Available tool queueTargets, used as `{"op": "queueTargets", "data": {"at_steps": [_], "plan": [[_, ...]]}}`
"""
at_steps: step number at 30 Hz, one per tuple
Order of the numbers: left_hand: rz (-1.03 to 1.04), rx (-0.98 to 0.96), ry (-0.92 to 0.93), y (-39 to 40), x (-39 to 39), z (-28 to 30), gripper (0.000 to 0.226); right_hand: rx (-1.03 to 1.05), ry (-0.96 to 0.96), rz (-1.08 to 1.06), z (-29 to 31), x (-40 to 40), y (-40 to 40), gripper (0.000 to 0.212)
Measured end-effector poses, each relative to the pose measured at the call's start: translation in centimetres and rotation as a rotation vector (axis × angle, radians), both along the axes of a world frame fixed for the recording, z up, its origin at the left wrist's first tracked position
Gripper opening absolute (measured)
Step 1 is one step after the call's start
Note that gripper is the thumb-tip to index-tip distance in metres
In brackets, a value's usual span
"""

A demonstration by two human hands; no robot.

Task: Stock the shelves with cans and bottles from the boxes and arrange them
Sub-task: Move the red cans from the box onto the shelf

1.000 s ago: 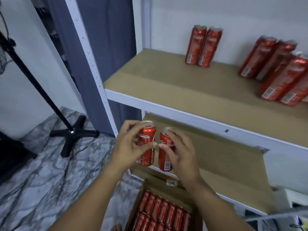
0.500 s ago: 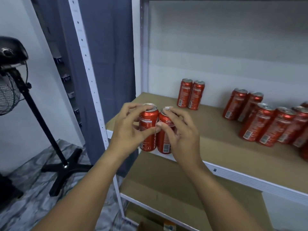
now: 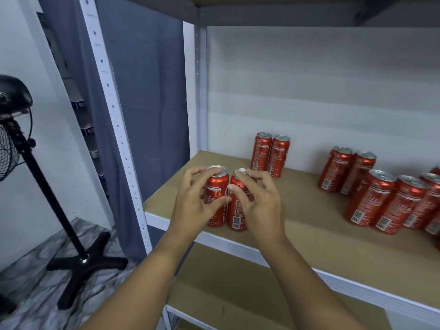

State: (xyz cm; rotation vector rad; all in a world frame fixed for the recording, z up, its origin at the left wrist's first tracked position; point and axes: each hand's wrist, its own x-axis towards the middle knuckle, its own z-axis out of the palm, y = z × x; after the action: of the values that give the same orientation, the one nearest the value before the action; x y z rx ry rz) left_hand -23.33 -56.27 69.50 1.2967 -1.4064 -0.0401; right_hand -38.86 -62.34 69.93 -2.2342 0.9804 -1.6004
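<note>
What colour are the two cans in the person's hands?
Red with silver tops; the left-hand can and the right-hand can show in the head view.

Centre of frame: left hand (image 3: 194, 203) grips one red can (image 3: 215, 195), right hand (image 3: 260, 203) grips a second can (image 3: 238, 206); the two upright, side by side, touching, at the shelf (image 3: 309, 225) front edge, left end. Whether their bases rest on the board, cannot tell. Centre, against the back wall: can pair (image 3: 271, 154). Right edge: can cluster (image 3: 385, 196), upright, partly cut off. Lower shelf (image 3: 238, 294) below. Left of frame: fan stand (image 3: 47, 194) on marbled floor.
</note>
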Motion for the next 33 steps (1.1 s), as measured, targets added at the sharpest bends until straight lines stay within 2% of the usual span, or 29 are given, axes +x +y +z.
{"op": "queueTargets", "data": {"at_steps": [4,7,11,17,24,33], "plan": [[-0.039,0.070,-0.047,0.4,0.2,-0.8,0.075,0.069,0.110,0.077,-0.1,-1.7,0.7,0.045],[-0.123,0.154,0.031,0.9,0.8,-1.7,0.093,0.214,0.145,0.172,-0.6,-3.5,0.9,0.071],[-0.248,0.190,0.156,0.9,1.1,-2.1,0.096,0.409,0.140,0.373,-1.0,-4.2,0.2,0.097],[-0.196,0.202,0.133,-2.7,2.5,-2.0,0.091,0.315,0.148,0.277,-1.6,-1.9,-3.6,0.095],[-0.205,0.219,0.153,-10.3,5.3,-2.2,0.091,0.331,0.131,0.275,-2.1,2.0,-11.0,0.089],[-0.136,0.249,0.101,-18.4,9.3,-2.6,0.094,0.262,0.142,0.154,-3.2,6.9,-17.3,0.095]]}}
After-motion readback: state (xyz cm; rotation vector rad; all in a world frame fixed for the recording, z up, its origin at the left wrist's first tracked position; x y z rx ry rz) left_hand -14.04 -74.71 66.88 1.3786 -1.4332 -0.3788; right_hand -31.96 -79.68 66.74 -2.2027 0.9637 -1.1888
